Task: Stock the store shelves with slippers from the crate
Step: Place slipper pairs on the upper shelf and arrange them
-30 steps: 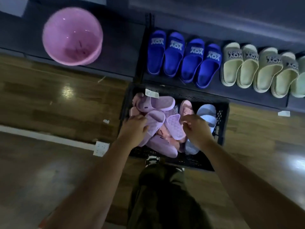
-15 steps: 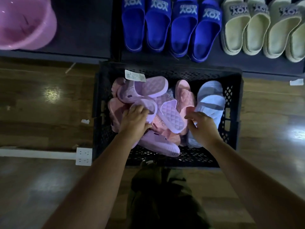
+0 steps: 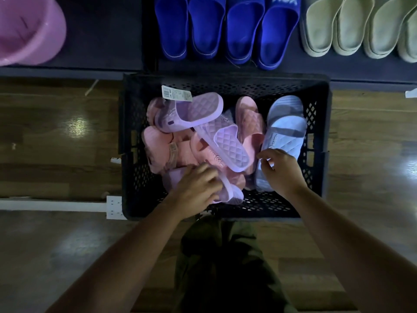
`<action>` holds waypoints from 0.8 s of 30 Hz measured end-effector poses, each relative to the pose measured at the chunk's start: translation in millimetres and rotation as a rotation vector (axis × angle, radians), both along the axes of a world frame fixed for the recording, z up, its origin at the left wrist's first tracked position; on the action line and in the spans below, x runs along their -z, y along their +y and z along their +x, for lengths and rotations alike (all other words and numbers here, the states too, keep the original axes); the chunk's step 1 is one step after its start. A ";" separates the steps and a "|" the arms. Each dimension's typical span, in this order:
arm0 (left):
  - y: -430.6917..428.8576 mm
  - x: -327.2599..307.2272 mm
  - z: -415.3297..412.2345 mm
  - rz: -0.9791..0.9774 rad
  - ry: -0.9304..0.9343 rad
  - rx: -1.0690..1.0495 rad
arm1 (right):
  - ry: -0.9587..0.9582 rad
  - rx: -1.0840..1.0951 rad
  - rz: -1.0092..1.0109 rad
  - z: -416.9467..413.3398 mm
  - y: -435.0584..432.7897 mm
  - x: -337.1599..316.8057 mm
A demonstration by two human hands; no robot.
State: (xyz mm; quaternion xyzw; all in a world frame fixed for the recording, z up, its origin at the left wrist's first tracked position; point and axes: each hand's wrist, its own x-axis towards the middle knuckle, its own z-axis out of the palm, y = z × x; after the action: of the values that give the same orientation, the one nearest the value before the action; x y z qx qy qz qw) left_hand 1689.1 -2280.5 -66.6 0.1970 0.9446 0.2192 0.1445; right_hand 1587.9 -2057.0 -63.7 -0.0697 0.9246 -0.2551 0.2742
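A black mesh crate [image 3: 126,143] sits on the wooden floor [image 3: 56,132], just near of a dark low shelf [image 3: 101,41], and holds a loose heap of slippers. The left hand [image 3: 198,188] curls its fingers round a lilac slipper [image 3: 232,195] against the crate's near wall. Half a second ago this hand was further into the heap; it has drawn nearer, uncovering pink slippers [image 3: 162,145] on the left. The right hand [image 3: 279,170] stays over the near end of a pale blue slipper [image 3: 284,127] at the crate's right side, fingers curled; whether it actually grips cannot be told. Two more lilac slippers lie across the middle, one with a white tag [image 3: 176,93]. On the shelf, four blue slippers [image 3: 225,30] stand left of beige slippers [image 3: 349,28], now cut off by the top edge. A pink tub [image 3: 27,35] sits far left.
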 end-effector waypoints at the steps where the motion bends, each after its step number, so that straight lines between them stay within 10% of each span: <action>1: -0.1 0.9 -1.7 0.031 0.020 -0.113 | -0.006 0.003 -0.001 -0.3 0.3 0.7; 4: -3.2 2.4 -18.2 0.030 -0.081 -0.300 | -0.007 0.000 -0.005 -2.0 0.7 3.2; 8: 0.8 6.4 -40.1 0.031 -0.395 -0.009 | -0.016 0.038 -0.001 -5.6 2.5 8.8; 17: 55.2 9.4 -43.4 -0.225 -0.447 0.156 | 0.008 0.044 -0.014 -15.4 14.3 14.6; 24: -11.1 -1.7 -24.1 0.203 -0.485 -0.287 | 0.009 0.037 0.003 -30.4 4.4 5.5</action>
State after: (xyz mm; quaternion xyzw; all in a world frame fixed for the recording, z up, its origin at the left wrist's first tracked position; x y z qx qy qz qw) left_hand 1664.9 -2291.7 -64.9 0.0167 0.8741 0.3712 0.3129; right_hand 1557.5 -2052.6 -69.2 -0.0530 0.9273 -0.2584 0.2655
